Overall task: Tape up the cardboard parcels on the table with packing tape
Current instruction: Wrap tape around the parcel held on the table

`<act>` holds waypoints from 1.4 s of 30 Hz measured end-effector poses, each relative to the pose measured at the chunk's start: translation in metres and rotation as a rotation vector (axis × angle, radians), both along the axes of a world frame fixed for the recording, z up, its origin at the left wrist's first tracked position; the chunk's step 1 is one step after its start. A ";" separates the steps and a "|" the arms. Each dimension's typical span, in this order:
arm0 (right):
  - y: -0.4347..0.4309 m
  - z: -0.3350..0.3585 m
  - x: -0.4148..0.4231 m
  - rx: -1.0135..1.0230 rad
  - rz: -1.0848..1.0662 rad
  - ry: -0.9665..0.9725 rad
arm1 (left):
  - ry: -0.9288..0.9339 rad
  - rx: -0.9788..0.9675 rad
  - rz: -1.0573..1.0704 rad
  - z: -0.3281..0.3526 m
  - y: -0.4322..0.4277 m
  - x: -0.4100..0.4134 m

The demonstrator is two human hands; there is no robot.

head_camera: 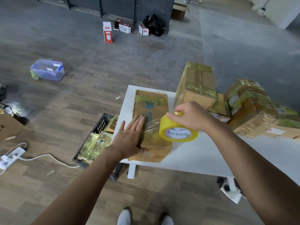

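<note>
A long cardboard parcel [151, 109] lies on the left end of the white table [194, 153], with tape across its far end. My left hand [131, 137] presses flat on its top, fingers straight. My right hand [191, 116] grips a yellow roll of packing tape [177, 132] just right of the parcel. A clear strip of tape runs from the roll onto the parcel beside my left fingers.
Several taped parcels [196, 85] are piled on the table's far right. A black crate [97, 137] with wrapped parcels stands on the floor left of the table. A power strip and cable [13, 156] lie at the left, a plastic tub [47, 69] farther off.
</note>
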State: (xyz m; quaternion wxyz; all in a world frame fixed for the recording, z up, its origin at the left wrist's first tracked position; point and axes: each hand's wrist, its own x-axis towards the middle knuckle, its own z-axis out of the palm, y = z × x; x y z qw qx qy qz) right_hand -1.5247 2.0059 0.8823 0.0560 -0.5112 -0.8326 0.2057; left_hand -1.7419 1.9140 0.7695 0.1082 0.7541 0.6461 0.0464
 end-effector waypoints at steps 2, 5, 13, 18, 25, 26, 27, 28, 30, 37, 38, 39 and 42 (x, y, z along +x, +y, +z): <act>0.006 -0.006 0.011 -0.091 -0.050 0.162 | 0.077 -0.001 0.013 0.004 0.000 0.003; 0.002 -0.017 0.017 -0.193 -0.127 0.299 | 0.002 0.041 -0.018 0.004 0.007 0.020; -0.003 -0.013 0.002 -0.093 -0.100 0.171 | 0.001 0.102 -0.074 -0.007 0.011 0.023; -0.002 -0.007 0.015 -0.041 -0.084 0.022 | 0.028 0.114 -0.102 -0.006 0.013 0.026; -0.001 -0.020 0.032 -0.035 -0.102 -0.195 | 0.081 0.096 -0.112 -0.006 0.013 0.028; 0.000 -0.024 0.033 -0.033 -0.093 -0.213 | 0.098 0.089 -0.118 -0.006 0.013 0.028; 0.002 -0.029 0.034 -0.032 -0.084 -0.230 | 0.109 0.088 -0.122 -0.007 0.013 0.028; 0.003 -0.033 0.034 -0.032 -0.078 -0.241 | 0.118 0.090 -0.123 -0.007 0.013 0.028; 0.006 -0.041 0.035 -0.042 -0.075 -0.254 | 0.133 0.089 -0.123 -0.007 0.014 0.028; 0.008 -0.062 0.034 -0.130 -0.085 -0.246 | 0.156 0.107 -0.165 -0.010 0.016 0.027; 0.008 -0.063 0.033 -0.139 -0.083 -0.243 | 0.194 0.112 -0.161 -0.011 0.016 0.027; 0.007 -0.064 0.033 -0.151 -0.084 -0.240 | 0.218 0.104 -0.159 -0.011 0.016 0.028; 0.008 -0.066 0.033 -0.179 -0.086 -0.229 | 0.330 0.054 -0.128 -0.007 0.014 0.040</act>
